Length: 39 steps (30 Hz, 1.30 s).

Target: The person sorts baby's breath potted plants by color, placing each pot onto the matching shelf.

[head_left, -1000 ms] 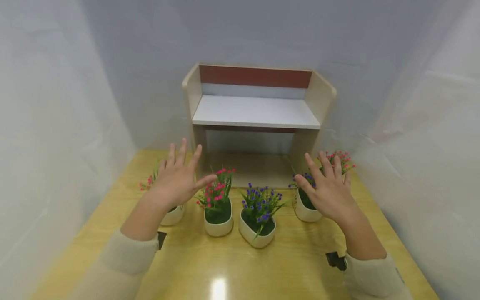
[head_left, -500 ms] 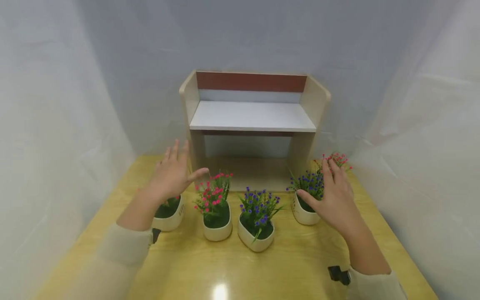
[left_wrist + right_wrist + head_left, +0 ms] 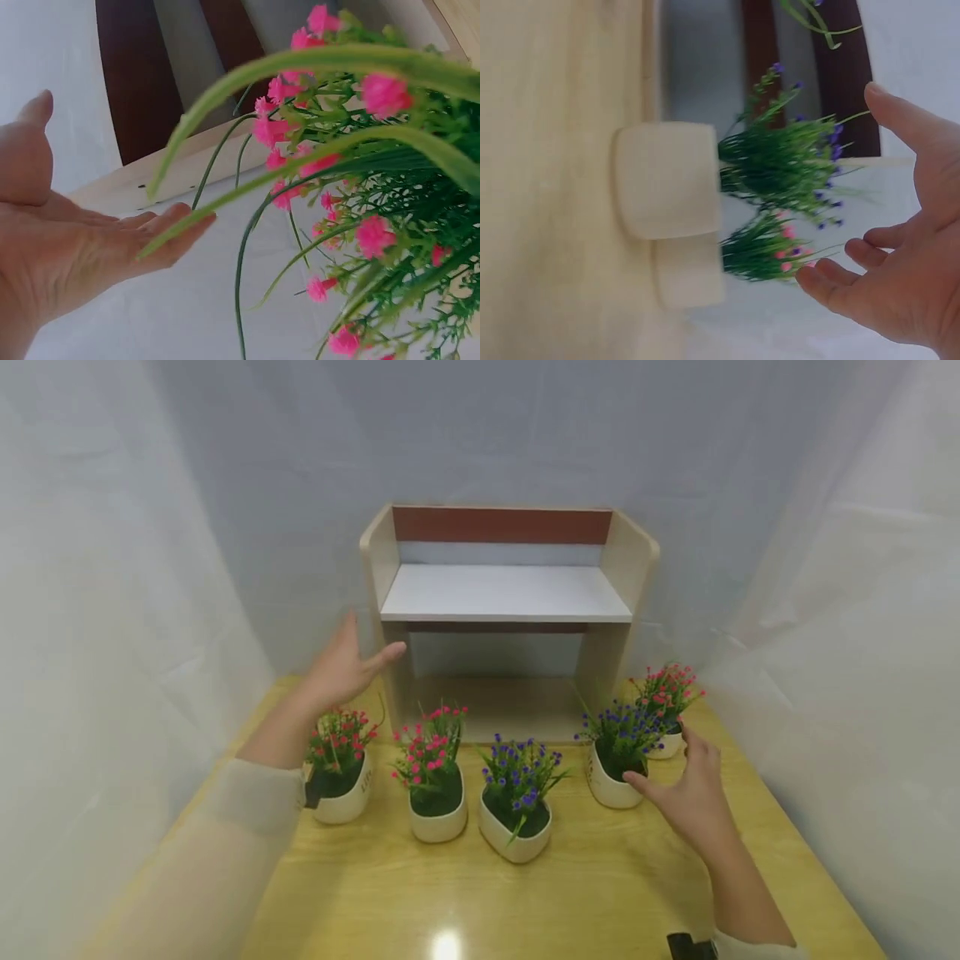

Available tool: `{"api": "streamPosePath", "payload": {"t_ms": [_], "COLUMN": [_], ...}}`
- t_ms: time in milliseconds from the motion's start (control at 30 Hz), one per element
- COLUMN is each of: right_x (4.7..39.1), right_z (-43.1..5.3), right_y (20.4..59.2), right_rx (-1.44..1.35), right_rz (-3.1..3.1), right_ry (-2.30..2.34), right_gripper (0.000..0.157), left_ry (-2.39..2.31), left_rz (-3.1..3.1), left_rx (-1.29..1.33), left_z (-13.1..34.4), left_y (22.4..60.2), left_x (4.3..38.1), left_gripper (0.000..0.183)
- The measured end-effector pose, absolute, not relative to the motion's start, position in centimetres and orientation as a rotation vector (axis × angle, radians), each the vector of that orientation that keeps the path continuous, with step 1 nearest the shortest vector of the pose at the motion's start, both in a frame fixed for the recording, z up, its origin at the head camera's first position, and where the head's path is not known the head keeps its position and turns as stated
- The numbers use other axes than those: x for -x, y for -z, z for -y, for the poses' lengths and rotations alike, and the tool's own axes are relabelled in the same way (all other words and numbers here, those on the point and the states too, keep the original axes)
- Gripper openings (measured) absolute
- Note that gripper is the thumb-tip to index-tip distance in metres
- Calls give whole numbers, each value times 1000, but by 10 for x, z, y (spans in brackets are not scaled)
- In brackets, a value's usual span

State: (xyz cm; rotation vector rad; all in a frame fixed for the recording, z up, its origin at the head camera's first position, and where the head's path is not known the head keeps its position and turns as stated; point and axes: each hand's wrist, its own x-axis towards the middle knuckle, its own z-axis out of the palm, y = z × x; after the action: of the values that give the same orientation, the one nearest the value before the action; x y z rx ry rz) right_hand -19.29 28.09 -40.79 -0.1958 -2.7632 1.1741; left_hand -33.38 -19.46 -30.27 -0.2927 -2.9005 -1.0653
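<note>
My left hand (image 3: 341, 664) is raised above the leftmost potted plant (image 3: 341, 806), its thumb spread away from the fingers and nothing held. In the left wrist view, pink flowers (image 3: 375, 236) and long green blades stand beside that hand (image 3: 97, 240). My right hand (image 3: 693, 793) reaches toward the right-hand potted plant with purple flowers (image 3: 615, 789), thumb near its white pot, fingers apart from thumb. Behind that pot stands another potted plant with pink flowers (image 3: 667, 693). The right wrist view shows this hand (image 3: 922, 255) holding nothing, facing the two pots (image 3: 667, 180).
A two-tier wooden shelf (image 3: 506, 593) with a white upper board stands at the table's back. In front of it are a pink-flowered pot (image 3: 437, 827) and a purple-flowered pot (image 3: 517, 843). White sheeting (image 3: 90, 610) hangs around the wooden table (image 3: 375, 902).
My left hand has moved left and up, uncovering the leftmost plant. My right hand has lowered and come back toward me, now beside the right purple-flowered pot. The pots have not moved.
</note>
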Motion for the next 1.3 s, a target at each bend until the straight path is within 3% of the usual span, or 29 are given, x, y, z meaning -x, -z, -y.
{"api": "streamPosePath", "payload": {"t_ms": [133, 400, 667, 1300], "right_x": [199, 216, 230, 243], "right_z": [-281, -281, -277, -263], "right_y": [426, 461, 491, 503], "right_rx": [241, 293, 285, 338], "right_rz": [2754, 2743, 2748, 2620], "right_ry": [-1335, -1459, -1489, -1509], "right_gripper": [124, 127, 127, 103], "left_ry": [1238, 1495, 1622, 1835], "left_rz": [2829, 2627, 2529, 2296], "left_rx": [226, 189, 153, 36], "left_z": [199, 197, 181, 172], "left_y": [297, 288, 289, 297], "left_x": [346, 371, 398, 423], "left_gripper": [127, 101, 101, 71]}}
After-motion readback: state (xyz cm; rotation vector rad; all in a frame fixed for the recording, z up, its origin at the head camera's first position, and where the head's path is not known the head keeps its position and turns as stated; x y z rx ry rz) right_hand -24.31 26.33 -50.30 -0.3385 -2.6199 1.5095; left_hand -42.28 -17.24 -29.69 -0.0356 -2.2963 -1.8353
